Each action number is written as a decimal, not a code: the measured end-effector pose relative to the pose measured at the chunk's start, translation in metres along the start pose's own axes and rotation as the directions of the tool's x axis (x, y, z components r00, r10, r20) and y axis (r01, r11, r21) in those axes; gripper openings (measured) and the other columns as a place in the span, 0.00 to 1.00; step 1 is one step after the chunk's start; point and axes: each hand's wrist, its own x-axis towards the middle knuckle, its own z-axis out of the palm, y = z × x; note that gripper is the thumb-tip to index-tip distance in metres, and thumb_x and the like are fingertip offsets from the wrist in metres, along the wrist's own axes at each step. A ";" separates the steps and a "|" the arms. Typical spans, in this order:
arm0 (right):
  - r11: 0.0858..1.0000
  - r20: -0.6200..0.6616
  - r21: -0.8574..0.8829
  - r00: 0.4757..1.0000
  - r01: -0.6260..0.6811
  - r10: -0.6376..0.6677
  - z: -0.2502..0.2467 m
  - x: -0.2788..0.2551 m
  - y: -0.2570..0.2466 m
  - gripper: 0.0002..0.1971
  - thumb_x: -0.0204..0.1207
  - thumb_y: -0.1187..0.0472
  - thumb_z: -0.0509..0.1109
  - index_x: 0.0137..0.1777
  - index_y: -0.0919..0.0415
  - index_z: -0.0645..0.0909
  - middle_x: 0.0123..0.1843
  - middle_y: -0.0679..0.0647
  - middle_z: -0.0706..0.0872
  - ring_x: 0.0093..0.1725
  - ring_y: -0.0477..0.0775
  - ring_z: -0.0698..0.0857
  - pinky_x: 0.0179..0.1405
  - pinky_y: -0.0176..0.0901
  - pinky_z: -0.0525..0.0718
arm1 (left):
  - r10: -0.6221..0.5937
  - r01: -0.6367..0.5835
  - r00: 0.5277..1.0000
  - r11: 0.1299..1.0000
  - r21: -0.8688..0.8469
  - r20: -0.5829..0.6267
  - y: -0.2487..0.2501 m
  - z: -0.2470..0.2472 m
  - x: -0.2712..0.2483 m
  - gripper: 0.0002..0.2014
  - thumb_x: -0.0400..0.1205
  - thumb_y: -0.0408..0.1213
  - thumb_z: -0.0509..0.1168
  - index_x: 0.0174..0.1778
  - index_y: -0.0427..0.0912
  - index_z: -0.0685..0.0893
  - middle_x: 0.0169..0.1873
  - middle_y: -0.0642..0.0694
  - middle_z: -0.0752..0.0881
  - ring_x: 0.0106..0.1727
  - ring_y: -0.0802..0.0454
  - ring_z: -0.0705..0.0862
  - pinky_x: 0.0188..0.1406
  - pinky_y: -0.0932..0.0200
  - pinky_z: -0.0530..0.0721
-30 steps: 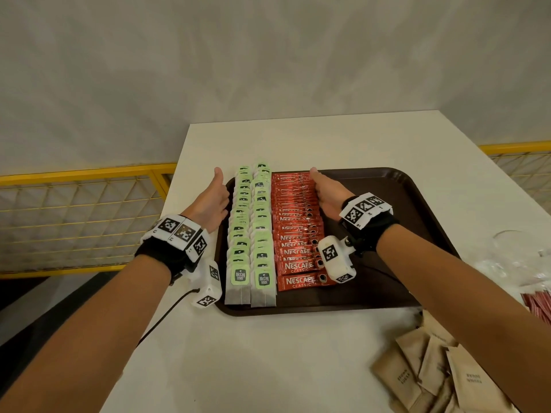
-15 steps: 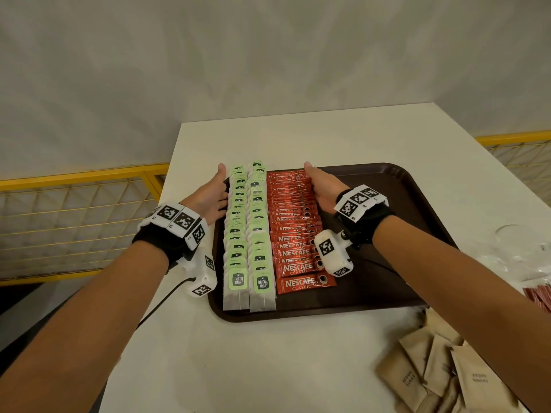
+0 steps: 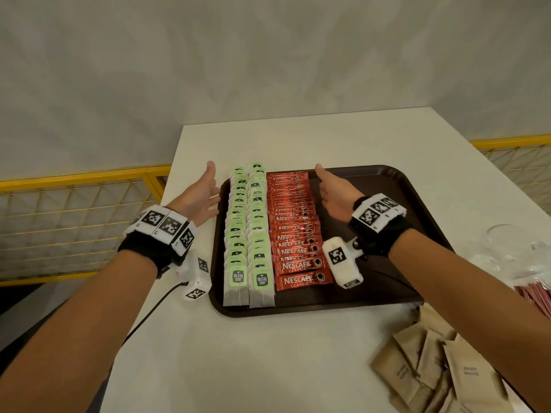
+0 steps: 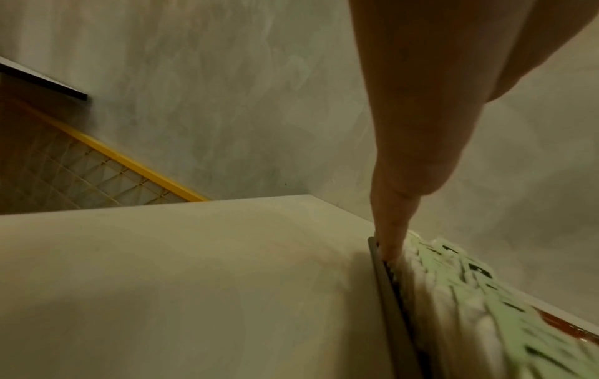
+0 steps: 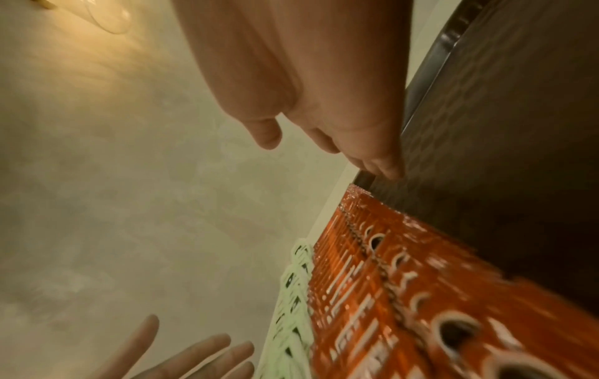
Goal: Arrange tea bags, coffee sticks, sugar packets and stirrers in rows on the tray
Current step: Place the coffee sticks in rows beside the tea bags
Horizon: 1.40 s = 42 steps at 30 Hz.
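Observation:
A dark brown tray (image 3: 396, 210) lies on the white table (image 3: 268, 353). On its left part stand two rows of green-labelled tea bags (image 3: 250, 231) and one row of red coffee sticks (image 3: 293, 231). My left hand (image 3: 202, 195) is held flat and upright at the tray's left rim, its fingers (image 4: 393, 230) straight beside the outer tea bag row (image 4: 453, 289). My right hand (image 3: 334, 189) is held flat over the bare tray floor just right of the coffee sticks (image 5: 421, 295), apart from them. Neither hand holds anything.
Brown sugar packets (image 3: 441, 368) lie in a loose pile at the table's near right. Red stirrer wrappers (image 3: 533, 293) and clear plastic (image 3: 507, 248) sit at the right edge. A yellow mesh railing (image 3: 74, 210) runs on both sides behind the table.
Both hands have drawn outward from the rows they were pressing together. The left now stands by the tray rim, the right a little off the coffee sticks.

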 end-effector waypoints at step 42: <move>-0.247 0.396 -0.903 0.905 0.353 -0.154 0.030 -0.125 0.071 0.13 0.80 0.52 0.64 0.60 0.53 0.81 0.65 0.51 0.78 0.68 0.56 0.70 0.66 0.56 0.63 | -0.030 0.030 1.000 0.998 -0.051 0.003 -0.067 -0.009 -0.102 0.37 0.83 0.60 0.51 0.82 0.41 0.54 0.79 0.41 0.64 0.78 0.43 0.65 0.72 0.44 0.69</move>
